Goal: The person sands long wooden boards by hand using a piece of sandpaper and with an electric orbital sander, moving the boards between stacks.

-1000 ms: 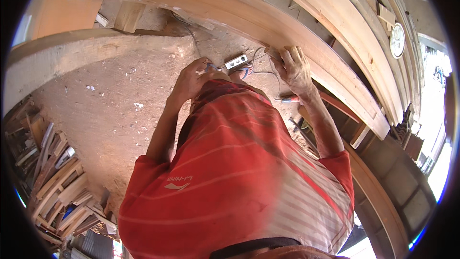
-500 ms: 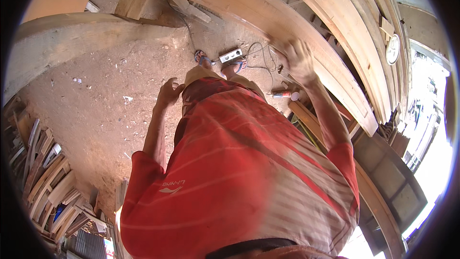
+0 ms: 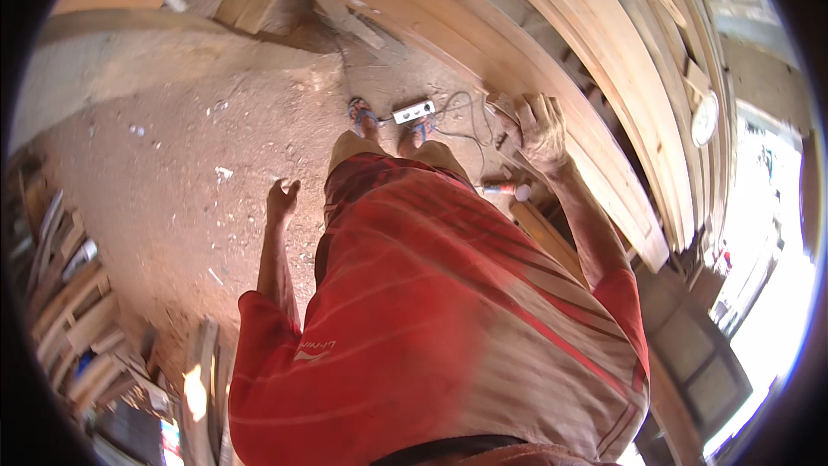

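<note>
My right hand is open, its fingers apart, beside the near edge of a long smooth wooden board. It appears to rest at that edge; actual contact is hard to make out. No object shows in its fingers. My left hand hangs over the dirt floor to the left of my shorts, empty, with the fingers loosely bent and the thumb apart. Between my sandalled feet and the board lies a white power strip with a dark cable looping to its right.
More long boards lie stacked at the right, a round white dial among them. An orange-and-white container lies under my right forearm. Scrap wood is piled at lower left, and a thick pale beam spans the far left.
My left hand has swung down and outward, away from my shorts. My right hand stays by the board, its fingers now more clearly spread. The view has shifted slightly.
</note>
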### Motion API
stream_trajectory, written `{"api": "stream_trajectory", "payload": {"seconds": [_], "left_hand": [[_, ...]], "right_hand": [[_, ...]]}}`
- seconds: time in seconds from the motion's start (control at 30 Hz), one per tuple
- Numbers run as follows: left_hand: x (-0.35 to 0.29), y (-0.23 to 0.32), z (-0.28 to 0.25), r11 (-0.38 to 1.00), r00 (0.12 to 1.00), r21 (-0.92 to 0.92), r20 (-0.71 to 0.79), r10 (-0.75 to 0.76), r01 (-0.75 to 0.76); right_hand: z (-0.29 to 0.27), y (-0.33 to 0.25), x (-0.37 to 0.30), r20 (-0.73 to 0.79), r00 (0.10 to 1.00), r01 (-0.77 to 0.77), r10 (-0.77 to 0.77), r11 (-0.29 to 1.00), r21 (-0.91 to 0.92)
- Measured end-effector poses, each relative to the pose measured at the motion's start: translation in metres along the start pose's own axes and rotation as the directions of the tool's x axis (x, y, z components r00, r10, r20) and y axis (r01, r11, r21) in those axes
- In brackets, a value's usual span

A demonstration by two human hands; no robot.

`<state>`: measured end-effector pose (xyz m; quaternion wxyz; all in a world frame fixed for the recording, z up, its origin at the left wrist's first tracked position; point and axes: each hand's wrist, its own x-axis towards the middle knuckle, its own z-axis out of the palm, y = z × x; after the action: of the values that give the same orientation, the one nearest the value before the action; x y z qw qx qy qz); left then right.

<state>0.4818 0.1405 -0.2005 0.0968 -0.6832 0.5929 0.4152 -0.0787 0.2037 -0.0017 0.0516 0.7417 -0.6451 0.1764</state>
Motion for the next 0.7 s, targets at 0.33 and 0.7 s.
{"api": "stream_trajectory", "payload": {"seconds": [0.33, 0.7], "left_hand": [[-0.065, 0.071, 0.024, 0.975, 0.989, -0.223, 0.138, 0.051, -0.019], [0.003, 0.159, -0.221, 0.643, 0.739, -0.578, -0.674, -0.029, -0.502]], "right_hand": [[0.078, -0.06, 0.148, -0.122, 0.992, -0.003, 0.014, 0.996, 0.086], [0.093, -0.079, 0.203, -0.107, 0.994, 0.016, -0.002, 0.992, 0.128]]}}
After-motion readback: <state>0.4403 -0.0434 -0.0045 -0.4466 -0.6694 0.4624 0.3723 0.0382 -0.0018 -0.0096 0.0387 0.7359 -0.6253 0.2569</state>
